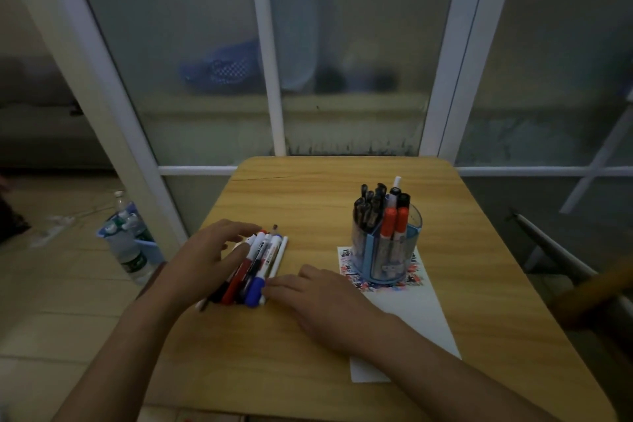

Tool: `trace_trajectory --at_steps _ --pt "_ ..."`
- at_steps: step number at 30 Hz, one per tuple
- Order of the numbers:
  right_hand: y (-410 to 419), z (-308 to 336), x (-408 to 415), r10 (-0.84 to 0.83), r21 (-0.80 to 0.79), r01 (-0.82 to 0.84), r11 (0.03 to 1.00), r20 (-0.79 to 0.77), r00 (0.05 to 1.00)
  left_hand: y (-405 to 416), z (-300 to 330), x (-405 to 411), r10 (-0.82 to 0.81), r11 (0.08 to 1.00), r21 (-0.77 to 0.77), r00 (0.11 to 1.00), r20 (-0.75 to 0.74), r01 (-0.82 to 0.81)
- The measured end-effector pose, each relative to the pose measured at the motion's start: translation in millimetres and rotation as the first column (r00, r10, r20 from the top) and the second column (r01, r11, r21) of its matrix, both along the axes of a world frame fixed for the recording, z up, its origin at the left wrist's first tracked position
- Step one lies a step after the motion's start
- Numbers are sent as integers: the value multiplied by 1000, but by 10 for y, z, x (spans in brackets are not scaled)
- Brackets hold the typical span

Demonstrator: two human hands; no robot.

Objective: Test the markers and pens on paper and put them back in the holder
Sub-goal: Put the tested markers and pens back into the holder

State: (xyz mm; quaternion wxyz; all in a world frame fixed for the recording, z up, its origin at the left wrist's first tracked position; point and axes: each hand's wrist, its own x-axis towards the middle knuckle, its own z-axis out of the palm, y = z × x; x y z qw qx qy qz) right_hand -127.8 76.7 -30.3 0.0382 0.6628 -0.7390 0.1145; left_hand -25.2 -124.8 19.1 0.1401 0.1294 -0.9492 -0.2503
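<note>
- Loose markers (255, 265) lie bunched on the table (342, 188), left of the holder (385, 247).
- Left hand (209, 259) rests on the bunch, fingers spread.
- Right hand (322, 298) touches the bunch's near end, fingers straight, together.
- Holder stands on scribbled paper (407, 312), holding pens.

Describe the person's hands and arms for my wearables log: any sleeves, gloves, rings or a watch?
Both arms are bare to the bottom edge of the picture, with no sleeves showing. The left hand and the right hand are bare too: no gloves. No rings, watch or bracelet can be seen, though the light is dim and small items could go unnoticed. No markings show.
</note>
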Motion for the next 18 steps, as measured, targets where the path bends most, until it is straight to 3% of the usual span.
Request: trace_trajectory --at_steps 18 --pt "51 9 1 -26 -42 27 999 23 999 107 -7 -96 -17 999 39 1000 -9 18"
